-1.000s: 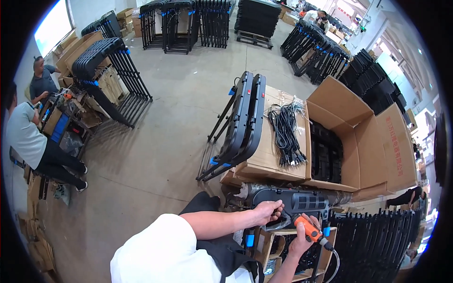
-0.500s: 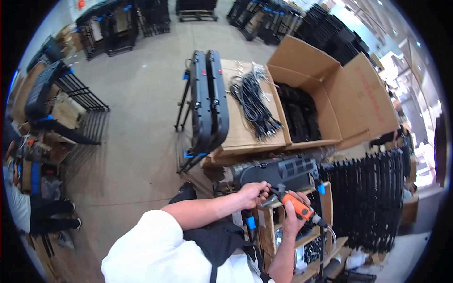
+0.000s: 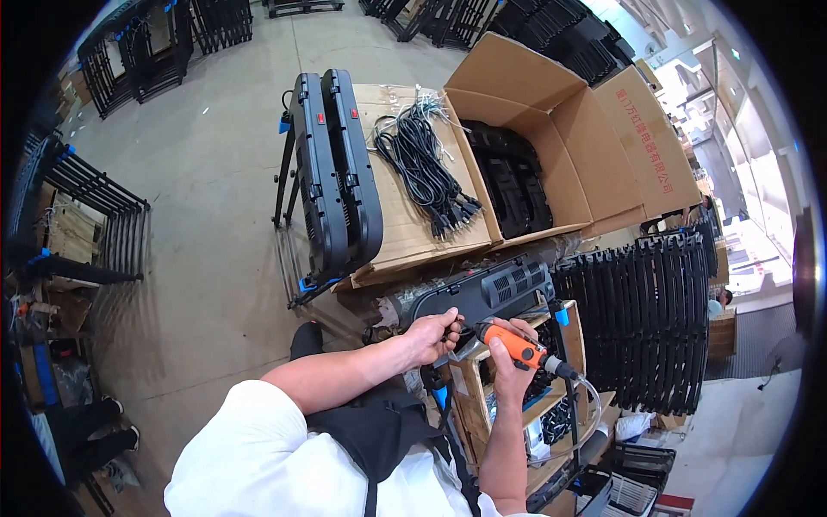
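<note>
i see an orange power screwdriver with a black tip and a hose at its rear, lying tilted in my right hand. just left of it, my left hand grips the dark grey vented housing, which lies lengthwise.

factory/warehouse floor for sure | bare concrete floor | open cardboard boxes of black parts | stacked black metal racks all around, upper left too
</note>
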Demonstrator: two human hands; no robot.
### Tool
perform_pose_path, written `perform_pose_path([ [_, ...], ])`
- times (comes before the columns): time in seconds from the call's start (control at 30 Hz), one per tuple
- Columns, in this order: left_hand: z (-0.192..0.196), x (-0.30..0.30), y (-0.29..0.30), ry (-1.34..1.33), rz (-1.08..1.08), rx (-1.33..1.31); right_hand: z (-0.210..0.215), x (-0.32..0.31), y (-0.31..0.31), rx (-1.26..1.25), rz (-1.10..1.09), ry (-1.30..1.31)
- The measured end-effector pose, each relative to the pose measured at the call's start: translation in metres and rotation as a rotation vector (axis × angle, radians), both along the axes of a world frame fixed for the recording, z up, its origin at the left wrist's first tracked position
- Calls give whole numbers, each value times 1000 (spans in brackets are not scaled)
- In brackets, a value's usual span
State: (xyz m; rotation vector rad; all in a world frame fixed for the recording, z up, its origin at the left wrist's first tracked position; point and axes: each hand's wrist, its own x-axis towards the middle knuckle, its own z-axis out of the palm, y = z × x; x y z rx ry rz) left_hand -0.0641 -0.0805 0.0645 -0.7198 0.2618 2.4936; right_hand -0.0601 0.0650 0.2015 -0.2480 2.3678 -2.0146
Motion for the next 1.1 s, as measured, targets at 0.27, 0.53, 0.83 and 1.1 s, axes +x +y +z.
perform_pose_path([
  [0.27, 15, -9, 3, 26, 65, -108, -23, -40, -10, -31, -65, 77],
  [0.53, 4, 0, 2, 238, -116, -325, -41, -76, -13, -39, -70, 44],
  [0.83, 2, -2, -8, 272, -165, -487, -32, -86, -22, 46, 4, 8],
  [1.1, -4, -1, -6, 127, -26, -291, -35, -109, -28, 112, 112, 5],
])
